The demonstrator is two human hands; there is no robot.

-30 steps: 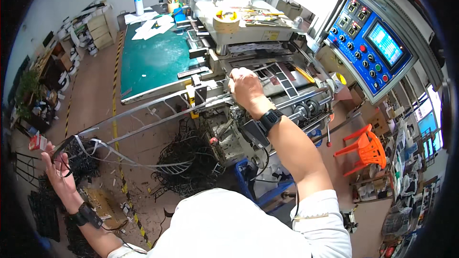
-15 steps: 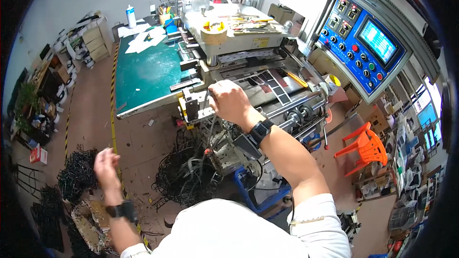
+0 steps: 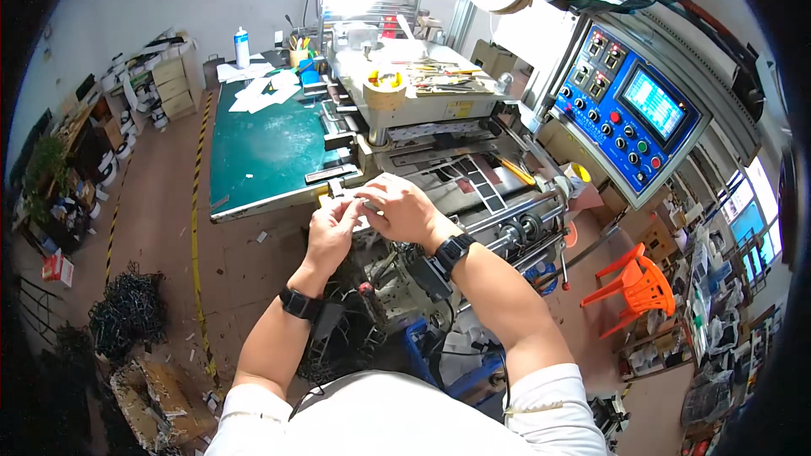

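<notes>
Both my hands meet over the front left corner of the machine [image 3: 431, 106]. The fingers of my left hand [image 3: 329, 235] are closed in a pinch against those of my right hand [image 3: 400, 209], which are curled and closed too. Whatever sits between the fingertips is mostly covered and too small to name. Just right of my right hand, a black strip with a row of rectangular windows [image 3: 483, 188] lies on the machine bed. A yellow-handled tool [image 3: 517, 171] rests beside it. Steel rollers [image 3: 511, 228] run along the bed's front edge.
A green-topped table [image 3: 269, 152] adjoins on the left, with white papers and a spray can [image 3: 242, 49]. A blue control panel [image 3: 629, 110] hangs at right, near an orange stool [image 3: 632, 289]. Tangled black scrap [image 3: 128, 312] and a blue crate [image 3: 456, 384] are on the floor.
My left hand has come up from the lower left to meet my right hand. The view has shifted slightly. A blurred dark tangle below my right hand is now largely hidden by my left arm.
</notes>
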